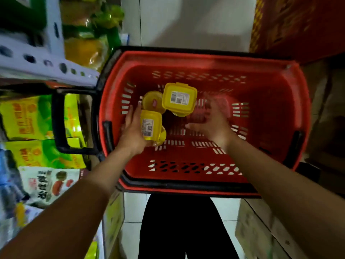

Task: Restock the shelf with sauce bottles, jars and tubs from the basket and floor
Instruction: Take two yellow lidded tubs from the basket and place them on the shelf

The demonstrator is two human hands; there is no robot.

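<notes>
Held tub: a yellow tub (150,126) lies with its barcode face up, its long axis running near to far, in the left part of the basket.
Left hand: our left hand (131,128) lies flat against that tub's left side, fingers straight and pointing far; the thumb is hidden.
Other tubs: just beyond it we see a round yellow tub (154,101) and a larger square yellow tub (179,99), label up and tilted, resting on its neighbours.
Count: three yellow tubs for sure; we cannot tell whether the yellow edge under the held one is a fourth.
Right hand: our right hand (211,122) is over a blurred red container (223,104); we cannot tell if it grips.
Basket: the red basket (270,128) holds all of these.
Left side: shelf (28,58) with yellow-green bags (28,118).
</notes>
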